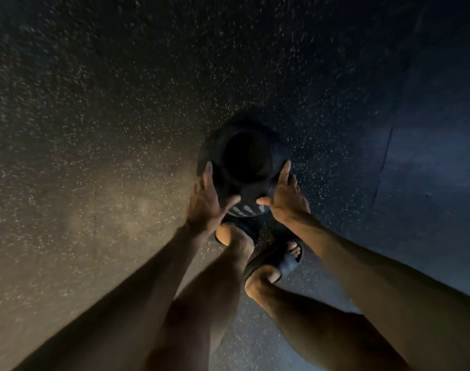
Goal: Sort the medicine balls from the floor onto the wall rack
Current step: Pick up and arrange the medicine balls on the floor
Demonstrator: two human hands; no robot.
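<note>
Dim overall. Warm light from the left on the speckled floor [94, 162]; right side bluish, darker. Detail of the medicine ball [245, 159] lost in near black. Speckles streaked by motion blur; wide-angle bending at edges.

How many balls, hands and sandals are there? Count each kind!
medicine ball: 1
left hand and right hand: 2
left sandal and right sandal: 2
Total: 5
</note>
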